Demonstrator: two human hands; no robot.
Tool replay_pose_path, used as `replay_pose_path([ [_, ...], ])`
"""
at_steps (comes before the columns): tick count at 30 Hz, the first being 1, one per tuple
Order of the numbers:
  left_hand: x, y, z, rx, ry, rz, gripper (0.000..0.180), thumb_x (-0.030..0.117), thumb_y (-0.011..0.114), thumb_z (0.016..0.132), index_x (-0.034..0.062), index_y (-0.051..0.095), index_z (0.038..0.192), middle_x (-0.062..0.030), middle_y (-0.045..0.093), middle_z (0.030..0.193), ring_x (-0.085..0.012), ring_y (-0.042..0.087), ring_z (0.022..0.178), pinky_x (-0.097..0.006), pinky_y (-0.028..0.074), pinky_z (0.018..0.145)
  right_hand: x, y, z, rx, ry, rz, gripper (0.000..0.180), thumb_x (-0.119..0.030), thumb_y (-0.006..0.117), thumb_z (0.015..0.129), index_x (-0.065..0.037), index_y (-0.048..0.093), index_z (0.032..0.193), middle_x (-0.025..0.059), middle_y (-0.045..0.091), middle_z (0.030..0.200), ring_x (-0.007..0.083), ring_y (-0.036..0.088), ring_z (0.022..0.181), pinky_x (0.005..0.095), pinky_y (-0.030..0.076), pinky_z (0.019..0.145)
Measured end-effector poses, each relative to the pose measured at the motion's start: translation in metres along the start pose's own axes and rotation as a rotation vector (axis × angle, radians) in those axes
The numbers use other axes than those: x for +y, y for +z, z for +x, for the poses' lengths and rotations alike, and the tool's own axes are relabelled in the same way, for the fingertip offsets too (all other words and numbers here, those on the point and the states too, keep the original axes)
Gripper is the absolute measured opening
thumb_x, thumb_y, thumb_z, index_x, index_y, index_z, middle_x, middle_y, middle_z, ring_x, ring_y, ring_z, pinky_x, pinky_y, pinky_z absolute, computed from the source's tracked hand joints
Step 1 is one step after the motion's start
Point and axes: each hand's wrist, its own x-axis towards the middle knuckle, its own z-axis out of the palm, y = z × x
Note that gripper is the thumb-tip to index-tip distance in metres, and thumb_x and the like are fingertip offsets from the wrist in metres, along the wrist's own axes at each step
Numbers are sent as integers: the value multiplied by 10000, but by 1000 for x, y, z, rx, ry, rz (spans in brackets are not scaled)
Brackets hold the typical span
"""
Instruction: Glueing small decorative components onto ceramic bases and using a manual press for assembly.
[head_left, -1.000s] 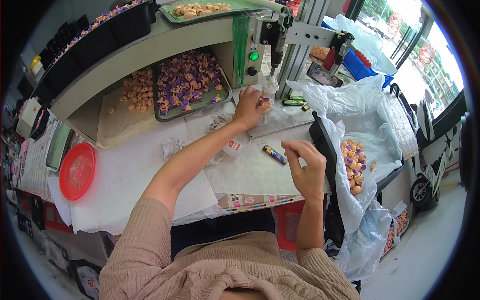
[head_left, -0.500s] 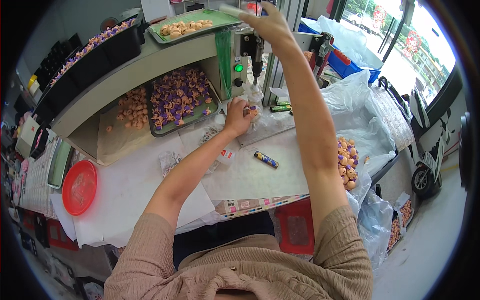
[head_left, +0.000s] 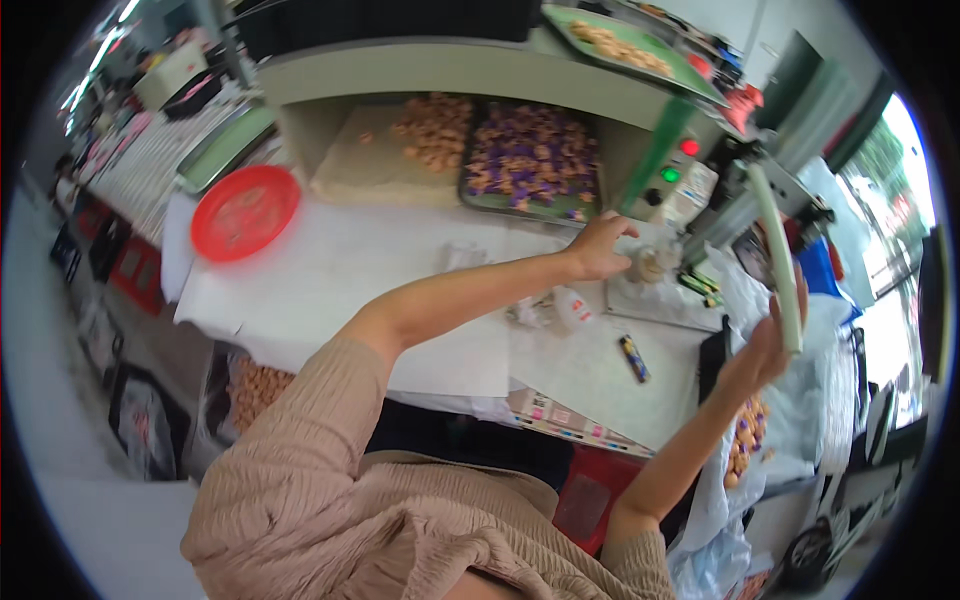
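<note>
My right hand (head_left: 768,340) is wrapped round the pale green lever handle (head_left: 778,255) of a bench press, the handle standing nearly upright. My left hand (head_left: 600,250) reaches over the worktable with its fingers apart, and I see nothing in it. Just right of its fingertips stands a clear, blurry fixture (head_left: 650,262) on the press's base. Beyond my left hand lies a dark-rimmed tray (head_left: 530,208) heaped with small purple and peach figure parts (head_left: 530,155). A white bottle (head_left: 572,308) and a small dark cylinder with a printed wrapper (head_left: 633,358) lie on the white-papered table.
A red plastic dish (head_left: 245,215) sits at the left. Loose peach parts (head_left: 435,130) lie under the shelf (head_left: 400,75), which bears another tray (head_left: 640,62). At the right, plastic sheeting (head_left: 800,400) surrounds round figure pieces (head_left: 745,440). A red stool (head_left: 590,500) is below the table.
The view has swung left. My right hand has brought the lever handle down and toward me. My left hand has come away from the fixture, where it held a small figure.
</note>
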Motion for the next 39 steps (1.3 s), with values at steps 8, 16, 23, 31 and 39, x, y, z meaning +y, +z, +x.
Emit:
replay_pose_path([
  [8, -81, -186, -66, 513, 48, 605, 440, 132, 718, 674, 63, 583, 1086, -145, 541, 1126, -330, 487, 1083, -429, 390, 940, -40, -35, -116, -303, 501, -163, 255, -111, 510, 958, 59, 609, 1119, 109, 651, 1020, 159, 595, 917, 282, 474, 832],
  [16, -169, -271, -90, 380, -245, 843, 711, 371, 715, 686, 111, 475, 1303, -186, 427, 1317, -401, 408, 1204, -479, 385, 1010, -74, 7, -154, -464, 652, 59, 146, -19, 566, 919, 49, 633, 1029, 101, 658, 914, 132, 603, 773, 249, 495, 710],
  [23, -163, -262, -61, 272, -367, 1023, 486, 323, 651, 764, 288, 542, 1237, -75, 449, 1262, -364, 381, 1230, -533, 396, 969, -96, 42, -164, -639, 591, 46, 119, 14, 580, 884, 53, 643, 978, 106, 665, 853, 141, 606, 731, 246, 488, 680],
  [31, -168, -288, -67, 332, -240, 1024, 265, 150, 615, 789, 170, 591, 1053, -95, 475, 1180, -371, 484, 1097, -482, 504, 814, -99, 49, -169, -596, 624, 31, 123, 18, 630, 834, 27, 672, 949, 104, 689, 799, 146, 601, 661, 252, 473, 637],
  [39, -160, -291, -83, 258, -322, 1032, 222, 161, 593, 813, 134, 598, 1033, -121, 560, 1077, -367, 564, 964, -435, 516, 773, -97, 33, -169, -659, 599, 42, 117, -6, 611, 872, 47, 660, 964, 96, 678, 818, 122, 613, 704, 233, 480, 652],
])
